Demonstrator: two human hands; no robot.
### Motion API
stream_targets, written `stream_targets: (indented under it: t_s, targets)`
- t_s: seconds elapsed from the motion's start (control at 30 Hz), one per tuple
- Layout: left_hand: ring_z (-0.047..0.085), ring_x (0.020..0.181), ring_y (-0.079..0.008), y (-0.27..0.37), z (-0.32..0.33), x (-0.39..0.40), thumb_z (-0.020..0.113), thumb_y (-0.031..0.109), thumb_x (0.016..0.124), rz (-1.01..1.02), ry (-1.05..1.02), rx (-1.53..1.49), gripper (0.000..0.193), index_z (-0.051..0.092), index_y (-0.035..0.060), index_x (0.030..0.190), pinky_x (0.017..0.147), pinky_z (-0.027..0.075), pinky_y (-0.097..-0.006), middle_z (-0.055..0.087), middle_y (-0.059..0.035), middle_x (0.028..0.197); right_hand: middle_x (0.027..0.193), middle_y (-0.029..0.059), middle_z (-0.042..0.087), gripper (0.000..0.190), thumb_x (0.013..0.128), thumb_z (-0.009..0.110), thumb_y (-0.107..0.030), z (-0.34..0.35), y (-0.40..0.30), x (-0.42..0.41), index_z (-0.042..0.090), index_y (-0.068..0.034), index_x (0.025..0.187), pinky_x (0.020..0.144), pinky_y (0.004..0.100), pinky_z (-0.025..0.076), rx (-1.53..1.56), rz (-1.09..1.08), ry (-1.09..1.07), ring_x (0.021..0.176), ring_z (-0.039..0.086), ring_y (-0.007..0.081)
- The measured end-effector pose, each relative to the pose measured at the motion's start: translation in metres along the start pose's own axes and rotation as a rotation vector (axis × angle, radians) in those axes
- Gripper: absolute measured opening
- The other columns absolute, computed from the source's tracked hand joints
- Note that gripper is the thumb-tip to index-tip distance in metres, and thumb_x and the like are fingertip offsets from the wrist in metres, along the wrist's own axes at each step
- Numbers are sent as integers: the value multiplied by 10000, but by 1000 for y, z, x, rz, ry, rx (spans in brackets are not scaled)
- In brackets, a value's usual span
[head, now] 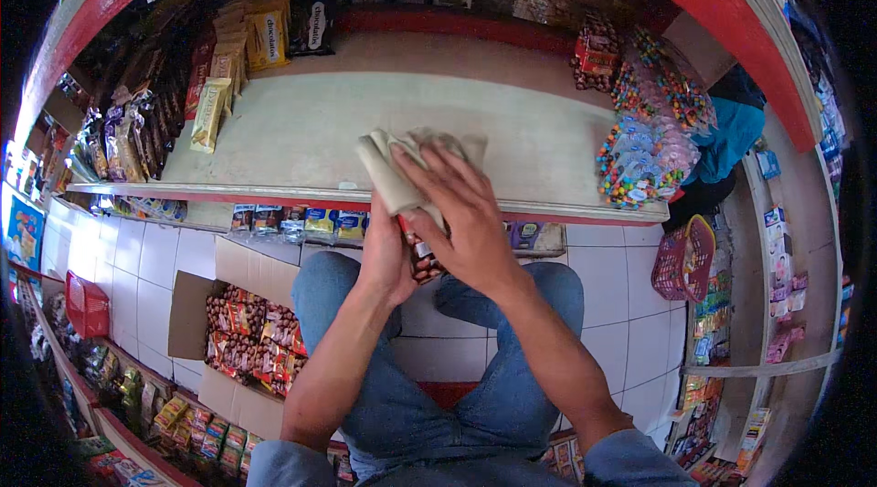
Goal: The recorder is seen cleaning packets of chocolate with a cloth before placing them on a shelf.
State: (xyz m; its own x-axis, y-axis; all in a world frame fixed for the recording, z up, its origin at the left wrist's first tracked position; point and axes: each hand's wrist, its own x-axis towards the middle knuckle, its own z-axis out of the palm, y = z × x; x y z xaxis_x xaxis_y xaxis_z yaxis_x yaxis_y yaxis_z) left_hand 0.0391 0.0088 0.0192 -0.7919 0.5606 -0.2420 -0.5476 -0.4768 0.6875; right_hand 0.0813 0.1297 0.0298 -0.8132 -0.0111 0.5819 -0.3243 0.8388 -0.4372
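Observation:
My left hand (pixel 387 257) holds a red and brown pack of chocolate balls (pixel 423 257) from the side, just in front of the shelf edge. A folded pale cloth (pixel 390 175) is under the fingers of my right hand (pixel 459 213), over the upper end of the pack. The right fingers are blurred. Cloth and hands hide most of the pack. Behind them lies the wooden shelf board (pixel 294 117). At its right end stands a similar red pack (pixel 597 52), beside bags of colourful candy balls (pixel 647 151).
Wafer packs (pixel 211 113) and chocolate bars (pixel 127 144) stand on the shelf's left. An open carton (pixel 188 316) on the tiled floor holds several similar packs (pixel 253 336). Red baskets stand at left (pixel 87 305) and right (pixel 678 264). Sachets (pixel 336 221) sit on a lower shelf.

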Motion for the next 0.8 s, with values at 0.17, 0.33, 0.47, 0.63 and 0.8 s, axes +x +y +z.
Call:
stream_targets:
  t_s: [0.17, 0.33, 0.47, 0.63, 0.8]
  targets:
    - [611, 1250, -230, -7, -12, 13, 302, 634, 1066, 126, 52, -28, 662, 451, 155, 1498, 994, 545, -394, 590, -65, 1382, 1371, 181, 636, 472, 957, 655, -215, 9, 6, -8, 624, -107, 1416, 1118, 466, 402, 105, -6, -50, 1332, 554, 338]
    - [626, 1212, -302, -1, -41, 19, 323, 765, 992, 20, -95, -281, 830, 482, 93, 1451, 994, 558, -452, 599, -124, 1379, 1289, 120, 685, 425, 938, 686, -295, -6, 10, -15, 690, -158, 1340, 1078, 440, 451, 150, -142, -133, 1247, 598, 289]
    - [685, 1107, -258, 7, -31, 24, 284, 798, 977, 140, 65, -273, 867, 523, 91, 1418, 908, 595, -420, 663, -122, 1259, 1269, 153, 689, 418, 918, 718, -281, -24, 22, -19, 698, -69, 1278, 1041, 418, 479, 375, -64, -288, 1233, 609, 296]
    - [643, 1226, -284, 12, -23, 8, 323, 767, 991, -63, -150, -116, 855, 461, 83, 1484, 1011, 555, -443, 629, -131, 1361, 1354, 231, 626, 505, 954, 672, -333, -22, 21, -2, 632, -15, 1343, 1087, 455, 439, 383, 91, 108, 1286, 564, 400]
    - [539, 1349, -251, -3, 1, 8, 242, 653, 1068, 95, 27, -16, 734, 398, 123, 1551, 1123, 456, -405, 526, -90, 1485, 1432, 230, 583, 521, 972, 678, -339, 7, 11, -5, 615, -23, 1382, 1118, 461, 425, 55, -12, -28, 1323, 552, 395]
